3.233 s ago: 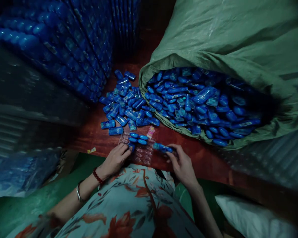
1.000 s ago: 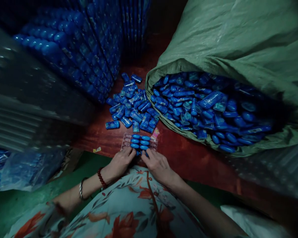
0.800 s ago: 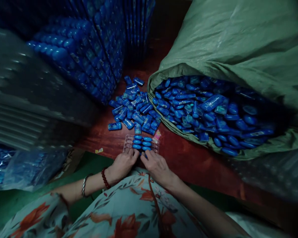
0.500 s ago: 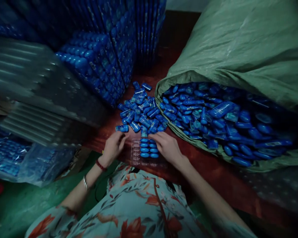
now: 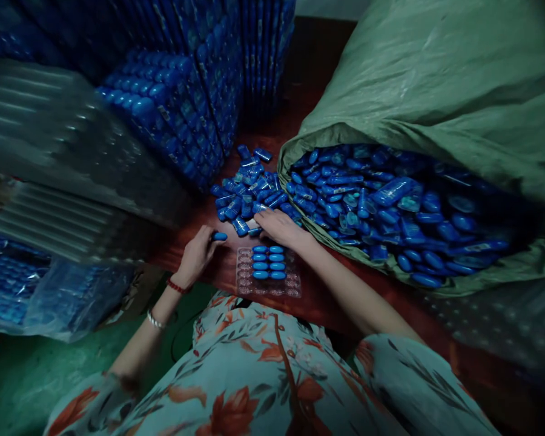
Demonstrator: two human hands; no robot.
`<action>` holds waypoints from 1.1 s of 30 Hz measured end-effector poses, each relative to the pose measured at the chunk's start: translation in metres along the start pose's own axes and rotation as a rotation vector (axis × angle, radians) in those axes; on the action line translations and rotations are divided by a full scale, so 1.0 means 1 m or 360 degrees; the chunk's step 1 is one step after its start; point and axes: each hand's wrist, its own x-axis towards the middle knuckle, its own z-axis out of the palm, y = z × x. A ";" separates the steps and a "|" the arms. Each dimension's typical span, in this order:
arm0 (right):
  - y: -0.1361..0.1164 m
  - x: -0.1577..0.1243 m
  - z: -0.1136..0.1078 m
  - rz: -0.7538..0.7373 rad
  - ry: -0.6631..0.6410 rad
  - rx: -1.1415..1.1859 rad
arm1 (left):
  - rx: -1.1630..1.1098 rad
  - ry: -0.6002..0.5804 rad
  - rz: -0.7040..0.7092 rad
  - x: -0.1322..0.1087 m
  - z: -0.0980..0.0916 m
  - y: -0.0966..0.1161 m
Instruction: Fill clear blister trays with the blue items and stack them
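Observation:
My left hand (image 5: 198,251) is closed round a small blue capsule-shaped container (image 5: 219,236), held just above the red tabletop left of the tray. My right hand (image 5: 277,227) reaches over the near edge of a loose pile of blue containers (image 5: 249,188), fingers stretched out and touching some of them. What lies under its fingertips is partly hidden. Between my forearms a clear plastic tray (image 5: 244,284) lies flat, with two short columns of blue containers (image 5: 269,266) in its middle pockets. Its outer pockets show bare plastic.
A big green sack (image 5: 418,72) lies open at the right, full of blue containers (image 5: 381,200). Filled trays (image 5: 177,109) are stacked high at the back left. Nearer stand stacked clear trays (image 5: 72,139) and a plastic-wrapped bundle (image 5: 49,290).
My right hand has left the tray and moved up to the pile. My left hand has drawn slightly left and down, now with a blue container in its fingers. The view has shifted slightly.

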 end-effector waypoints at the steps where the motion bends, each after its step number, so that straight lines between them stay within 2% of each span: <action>1: 0.003 -0.012 0.002 0.0005 0.0087 0.0100 | -0.0179 0.0162 -0.0037 -0.014 0.003 0.008; 3: 0.007 -0.040 0.007 0.0090 0.0304 0.0405 | -0.0460 0.0341 -0.0092 -0.042 0.010 0.027; 5: 0.009 -0.074 0.011 0.0326 0.0604 0.0817 | -0.0610 0.0348 -0.0071 -0.066 0.019 0.044; 7: 0.007 -0.107 0.016 0.0658 0.0855 0.1294 | -0.0663 0.0307 0.0033 -0.080 0.027 0.054; 9: 0.002 -0.138 0.022 0.0931 0.0909 0.1837 | -0.0667 0.0259 0.0211 -0.085 0.032 0.056; 11: -0.009 -0.163 0.031 0.1104 0.0843 0.2314 | -0.0656 0.0217 0.0427 -0.085 0.034 0.054; 13: -0.023 -0.183 0.041 0.1205 0.0787 0.2600 | -0.0676 0.0191 0.0609 -0.086 0.035 0.050; 15: -0.038 -0.198 0.050 0.1266 0.0784 0.2691 | -0.0699 0.0131 0.0698 -0.087 0.037 0.049; 17: -0.051 -0.206 0.057 0.1291 0.0750 0.2617 | -0.0648 -0.0004 0.0770 -0.088 0.040 0.050; 19: -0.059 -0.207 0.061 0.1256 0.0697 0.2385 | -0.0520 -0.0106 0.0844 -0.085 0.047 0.053; 24: -0.064 -0.194 0.055 0.0909 0.0670 0.1468 | -0.0154 -0.0065 0.0889 -0.070 0.061 0.058; 28: -0.065 -0.185 0.047 0.0631 0.0639 0.0989 | 0.0027 -0.0102 0.0929 -0.063 0.056 0.060; 33: -0.072 -0.173 0.049 0.0369 0.0621 0.0430 | 0.0126 -0.0303 0.1019 -0.054 0.043 0.069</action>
